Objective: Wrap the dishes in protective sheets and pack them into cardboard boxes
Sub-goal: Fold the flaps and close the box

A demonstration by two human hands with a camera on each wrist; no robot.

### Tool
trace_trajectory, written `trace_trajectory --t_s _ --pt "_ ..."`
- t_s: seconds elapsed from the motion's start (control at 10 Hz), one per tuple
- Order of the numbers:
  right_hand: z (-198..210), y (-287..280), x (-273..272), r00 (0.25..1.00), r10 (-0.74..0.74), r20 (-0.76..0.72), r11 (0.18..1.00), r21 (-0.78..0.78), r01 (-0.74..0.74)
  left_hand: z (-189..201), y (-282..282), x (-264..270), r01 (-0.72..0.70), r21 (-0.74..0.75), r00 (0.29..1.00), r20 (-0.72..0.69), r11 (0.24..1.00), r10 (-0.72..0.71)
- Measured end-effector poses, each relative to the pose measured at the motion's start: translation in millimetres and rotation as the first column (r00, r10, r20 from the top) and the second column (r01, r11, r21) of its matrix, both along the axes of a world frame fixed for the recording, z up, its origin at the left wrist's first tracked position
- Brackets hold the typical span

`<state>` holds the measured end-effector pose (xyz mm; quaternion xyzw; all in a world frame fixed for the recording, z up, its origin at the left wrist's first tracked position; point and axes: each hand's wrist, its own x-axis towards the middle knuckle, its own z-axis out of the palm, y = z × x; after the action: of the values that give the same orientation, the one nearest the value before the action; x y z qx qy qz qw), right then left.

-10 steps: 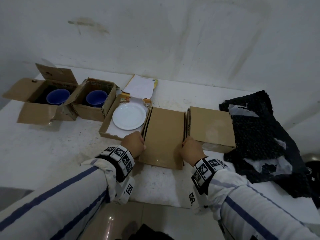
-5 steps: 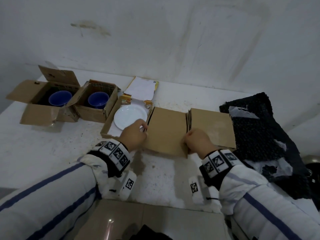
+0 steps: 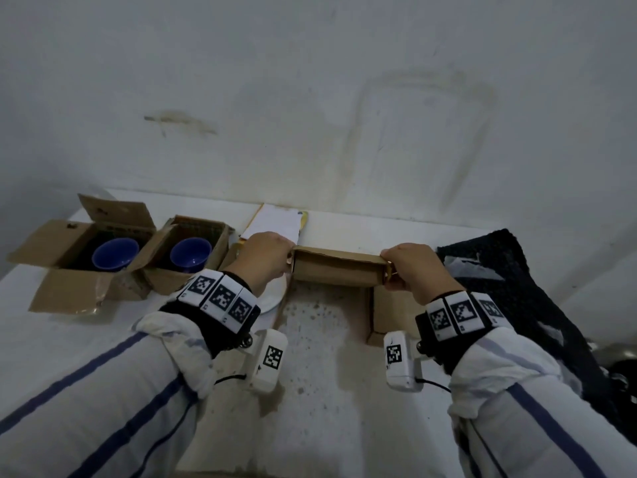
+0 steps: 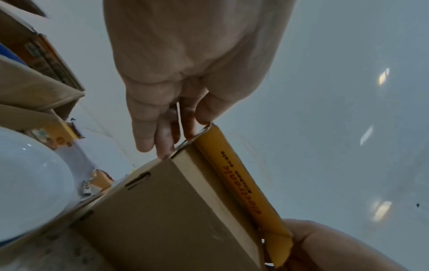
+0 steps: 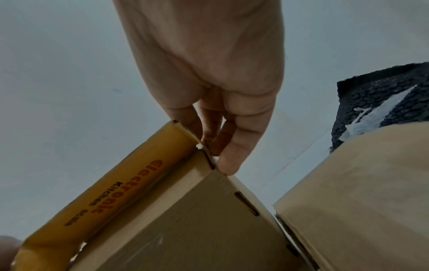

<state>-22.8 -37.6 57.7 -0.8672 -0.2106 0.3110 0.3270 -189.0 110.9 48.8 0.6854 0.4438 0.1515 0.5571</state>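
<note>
My left hand (image 3: 287, 262) and right hand (image 3: 387, 270) each pinch one end of a flat brown cardboard box (image 3: 336, 270) and hold it up on edge over the white table (image 3: 320, 357). In the left wrist view the left hand (image 4: 167, 146) grips a corner of the box (image 4: 174, 210), beside a yellow flap printed "electronic kitchen scale". The right wrist view shows the right hand (image 5: 216, 155) on the box's (image 5: 185, 220) other corner. A white plate (image 3: 275, 296) lies in a shallow tray, mostly hidden under my left wrist.
Two open cardboard boxes at the left each hold a blue bowl (image 3: 115, 253) (image 3: 190, 253). A second flat cardboard box (image 3: 389, 312) lies under my right wrist. Black bubble wrap (image 3: 499, 288) is heaped at the right. The wall stands close behind the table.
The cardboard box lay flat on the table with my hands at its near edge. Both hands have since lifted it up and away, so it now stands on edge.
</note>
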Motion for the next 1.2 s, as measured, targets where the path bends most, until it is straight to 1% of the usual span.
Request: trace_trajectory --t_s 0.1,0.2,0.3,0.4,0.5,0.6,0.8,1.0,1.1,1.2 --pt "0.7 3.7 3.9 0.994 0.054 0.096 0.994 0.091 -0.063 4.8 1.4 2.6 -0.015 -0.009 0.999 0.041 1.0 0.015" --pt "-3.2 10.0 10.4 0.971 -0.187 -0.149 0.926 0.303 0.225 8.0 3.5 4.4 -0.013 0.0 0.999 0.044 1.0 0.013" --pt "-0.9 12.8 15.7 0.974 -0.152 -0.169 0.939 0.284 0.196 13.0 3.7 4.4 -0.023 -0.044 0.997 0.078 0.999 0.027" --pt "-1.4 13.5 20.7 0.974 -0.15 -0.171 0.942 0.275 0.193 14.4 4.6 4.0 -0.008 -0.028 0.996 0.084 1.0 0.011" --pt "-0.4 12.5 19.7 0.98 -0.124 -0.155 0.945 0.283 0.165 13.6 6.0 2.6 0.013 0.021 0.997 0.08 1.0 -0.015" --pt "3.1 12.0 19.2 0.989 -0.089 -0.122 0.952 0.281 0.12 12.7 6.4 2.6 0.036 0.093 0.997 0.06 0.995 -0.042" --pt "0.1 10.3 17.3 0.998 -0.057 0.024 0.972 0.23 0.05 10.0 7.4 2.4 0.057 0.203 0.998 0.021 0.977 -0.063" --pt "3.0 7.8 13.7 0.998 -0.038 0.053 0.968 0.25 0.024 7.6 9.6 2.9 0.068 0.241 0.997 0.016 0.968 -0.074" --pt "7.4 8.1 11.5 0.997 -0.017 0.075 0.973 0.231 -0.001 6.7 12.2 3.9 0.066 0.23 0.997 0.02 0.971 -0.073" --pt "8.9 8.2 10.5 0.997 -0.014 0.081 0.968 0.251 -0.007 6.6 13.7 5.3 0.07 0.222 0.997 0.024 0.973 -0.077"
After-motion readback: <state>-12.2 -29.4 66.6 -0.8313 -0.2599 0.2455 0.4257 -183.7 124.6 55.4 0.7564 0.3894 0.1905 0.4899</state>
